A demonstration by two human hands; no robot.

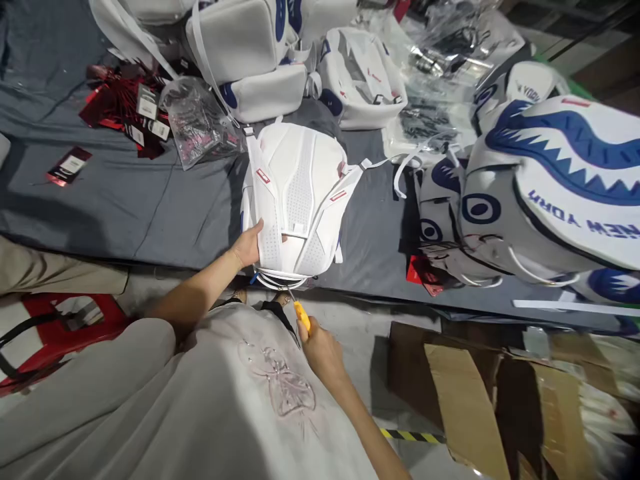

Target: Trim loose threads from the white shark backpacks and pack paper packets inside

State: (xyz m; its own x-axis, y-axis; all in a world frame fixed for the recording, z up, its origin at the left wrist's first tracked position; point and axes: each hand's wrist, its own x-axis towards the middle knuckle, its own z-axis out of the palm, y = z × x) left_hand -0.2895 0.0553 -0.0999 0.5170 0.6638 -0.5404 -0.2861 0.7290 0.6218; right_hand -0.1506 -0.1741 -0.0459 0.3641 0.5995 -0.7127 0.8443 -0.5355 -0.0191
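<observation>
A white backpack (300,193) lies back-side up on the grey cloth-covered table (125,200), straps and mesh padding showing. My left hand (249,245) grips its lower left edge. My right hand (320,350) holds a small yellow-handled tool (301,315), its thin tip pointing at the backpack's bottom edge near the white cords.
More white and blue backpacks (550,180) with a shark-mouth print pile at the right, others (250,53) at the back. Red tags (120,107) and clear plastic bags (200,123) lie at the left. A red stool (65,320) stands at the left, cardboard (465,393) at the lower right.
</observation>
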